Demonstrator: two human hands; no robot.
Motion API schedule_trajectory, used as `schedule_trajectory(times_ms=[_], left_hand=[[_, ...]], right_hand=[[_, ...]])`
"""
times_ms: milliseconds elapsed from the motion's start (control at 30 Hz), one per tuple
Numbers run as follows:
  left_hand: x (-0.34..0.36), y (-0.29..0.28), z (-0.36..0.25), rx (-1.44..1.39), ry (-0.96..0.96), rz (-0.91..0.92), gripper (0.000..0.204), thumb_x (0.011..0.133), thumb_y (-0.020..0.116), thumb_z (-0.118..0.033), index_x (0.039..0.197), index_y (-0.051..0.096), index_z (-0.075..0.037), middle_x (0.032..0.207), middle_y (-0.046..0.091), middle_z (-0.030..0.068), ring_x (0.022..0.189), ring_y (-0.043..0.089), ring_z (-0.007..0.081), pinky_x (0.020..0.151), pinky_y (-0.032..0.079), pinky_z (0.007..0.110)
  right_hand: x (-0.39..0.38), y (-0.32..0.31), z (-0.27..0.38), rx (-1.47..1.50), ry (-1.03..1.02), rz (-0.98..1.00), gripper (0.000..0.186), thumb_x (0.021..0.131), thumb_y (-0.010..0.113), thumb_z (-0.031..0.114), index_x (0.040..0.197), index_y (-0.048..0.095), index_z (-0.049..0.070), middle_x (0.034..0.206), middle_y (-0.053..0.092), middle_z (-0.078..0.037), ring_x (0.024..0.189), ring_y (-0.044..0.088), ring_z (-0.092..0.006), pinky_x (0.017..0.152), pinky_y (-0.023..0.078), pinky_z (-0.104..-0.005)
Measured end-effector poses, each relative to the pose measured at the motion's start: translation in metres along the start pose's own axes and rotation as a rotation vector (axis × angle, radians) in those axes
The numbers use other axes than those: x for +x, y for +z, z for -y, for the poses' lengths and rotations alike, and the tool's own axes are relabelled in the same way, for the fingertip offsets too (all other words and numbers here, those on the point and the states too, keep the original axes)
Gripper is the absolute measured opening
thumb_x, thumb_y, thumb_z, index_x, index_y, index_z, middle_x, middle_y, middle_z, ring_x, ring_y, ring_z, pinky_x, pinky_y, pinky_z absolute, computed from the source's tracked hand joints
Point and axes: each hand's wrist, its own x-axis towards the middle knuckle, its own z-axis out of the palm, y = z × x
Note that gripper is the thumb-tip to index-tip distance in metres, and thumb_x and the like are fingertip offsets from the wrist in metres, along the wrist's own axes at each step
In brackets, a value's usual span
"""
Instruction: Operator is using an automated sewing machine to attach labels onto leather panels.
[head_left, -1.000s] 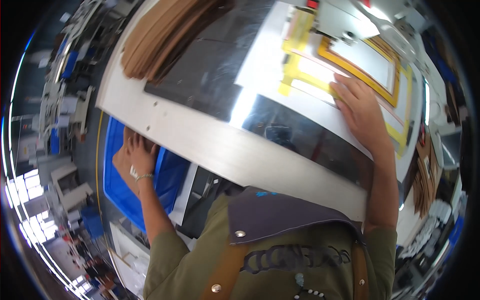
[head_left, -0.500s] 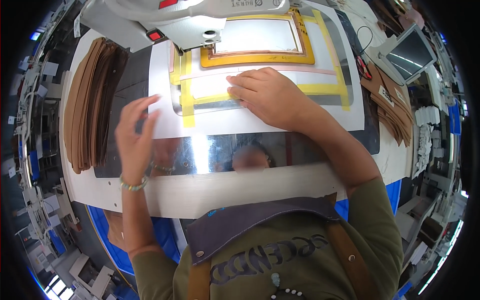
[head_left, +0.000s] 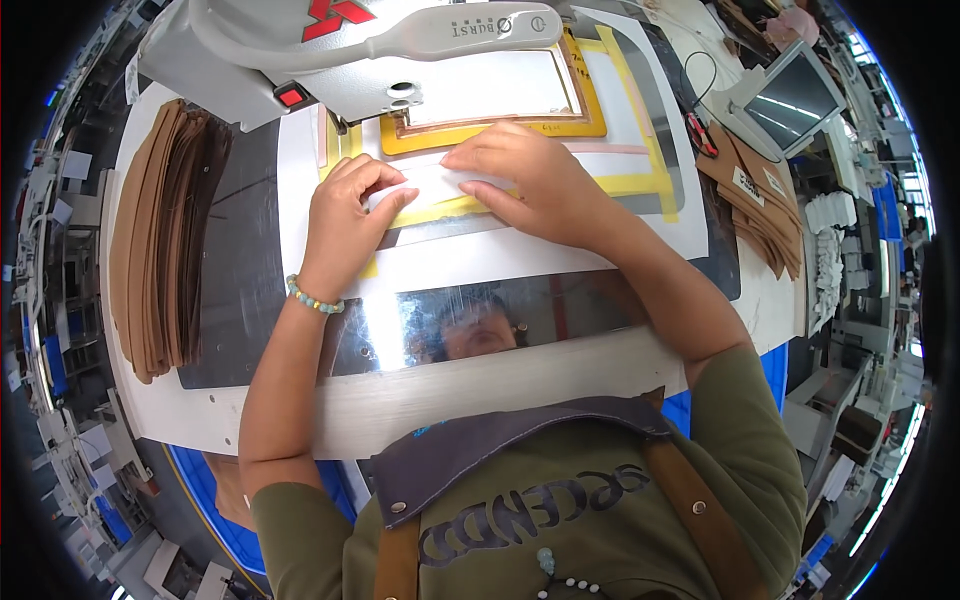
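My left hand and my right hand face each other over a white template edged with yellow tape. The left thumb and curled fingers rest on its near-left part, a small gap between them. On the right hand, thumb and fingers are spread, their tips touching the surface close by. I make out nothing gripped in either hand. Just beyond the fingers lies a yellow-bordered frame with a pale window. Under it all is a large white sheet.
A white sewing machine head overhangs the far left. Stacked brown pieces stand at the left, more brown pieces at the right. Beyond are a screen and a red-handled tool. A shiny metal plate runs along the near side.
My left hand has come in from the left, above the sheet, onto the template beside the right hand. The right thumb now shows spread from the fingers. The whole view has shifted slightly.
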Motion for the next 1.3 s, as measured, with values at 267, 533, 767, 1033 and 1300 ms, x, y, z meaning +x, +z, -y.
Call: schedule_trajectory(times_ms=[267, 533, 767, 1033, 1300], left_hand=[[0.001, -0.004, 0.001, -0.037, -0.029, 0.030, 0.017, 0.098, 0.076, -0.013, 0.096, 0.079, 0.003, 0.085, 0.066, 0.0039, 0.076, 0.056, 0.0112, 0.069, 0.045, 0.027], [0.001, -0.006, 0.001, -0.014, -0.007, 0.026, 0.017, 0.099, 0.076, -0.013, 0.105, 0.080, 0.003, 0.091, 0.068, 0.0048, 0.078, 0.060, 0.0124, 0.070, 0.048, 0.028], [0.009, -0.017, 0.021, 0.383, 0.226, -0.057, 0.030, 0.099, 0.074, -0.020, 0.123, 0.078, -0.001, 0.137, 0.071, 0.0148, 0.130, 0.062, 0.0346, 0.107, 0.050, 0.042], [0.004, -0.012, 0.028, 0.554, 0.202, 0.170, 0.069, 0.109, 0.050, -0.055, 0.151, 0.059, -0.001, 0.168, 0.042, 0.0235, 0.157, 0.034, 0.0438, 0.126, 0.024, 0.055], [0.005, -0.015, 0.020, 0.591, 0.184, 0.243, 0.070, 0.107, 0.053, -0.055, 0.152, 0.058, 0.000, 0.167, 0.042, 0.0249, 0.156, 0.033, 0.0427, 0.125, 0.024, 0.055]], right_hand=[[0.025, 0.004, -0.004, -0.029, -0.072, 0.036, 0.020, 0.091, 0.079, 0.015, 0.107, 0.079, 0.004, 0.104, 0.076, -0.011, 0.102, 0.070, -0.0305, 0.088, 0.057, -0.0405], [0.034, -0.007, -0.018, 0.169, 0.122, 0.035, 0.017, 0.094, 0.076, 0.017, 0.103, 0.080, 0.003, 0.095, 0.077, -0.010, 0.089, 0.070, -0.0255, 0.081, 0.056, -0.0371], [0.055, -0.072, -0.065, 0.067, 0.482, 0.167, 0.026, 0.102, 0.070, 0.023, 0.118, 0.076, 0.004, 0.091, 0.075, -0.006, 0.082, 0.066, -0.0152, 0.080, 0.053, -0.0327], [0.060, -0.035, -0.076, 0.194, 0.602, 0.403, 0.018, 0.093, 0.074, 0.016, 0.109, 0.077, 0.009, 0.093, 0.072, -0.006, 0.094, 0.071, -0.0220, 0.084, 0.054, -0.0378], [0.070, -0.012, -0.072, 0.169, 0.507, 0.307, 0.018, 0.086, 0.076, 0.016, 0.103, 0.080, 0.012, 0.104, 0.080, -0.011, 0.100, 0.075, -0.0268, 0.088, 0.058, -0.0394]])
